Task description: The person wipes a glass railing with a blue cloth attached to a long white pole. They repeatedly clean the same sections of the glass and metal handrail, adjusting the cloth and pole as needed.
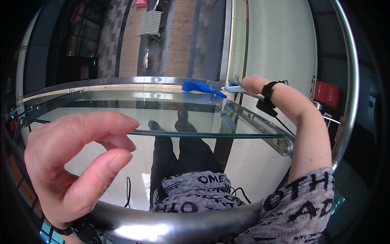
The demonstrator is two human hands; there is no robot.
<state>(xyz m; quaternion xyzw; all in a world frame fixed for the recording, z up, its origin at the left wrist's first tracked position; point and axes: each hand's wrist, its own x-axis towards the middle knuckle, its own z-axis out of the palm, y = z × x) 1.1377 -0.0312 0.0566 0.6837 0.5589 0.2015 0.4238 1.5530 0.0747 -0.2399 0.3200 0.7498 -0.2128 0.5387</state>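
Note:
My left hand (70, 161) is raised at the left, above the steel handrail (170, 221). Its thumb and fingers curve towards each other with a gap between them and nothing held. At the upper right, my right hand (254, 84) grips the white handle (234, 89) of a cleaning tool. On that tool's end is a blue cloth head (198, 87), lying along the far face of the glass railing panel (122, 119), by its lower edge. My right arm reaches over the rail, and the wrist hides part of the handle.
Metal brackets with bolts (281, 148) hold the glass at the right. Past it, a steel-edged ledge (152, 80) borders a drop to a lower floor with a striped canopy (151, 23). A red box (327, 94) bearing writing stands at the right. Black cables (128, 192) hang near my body.

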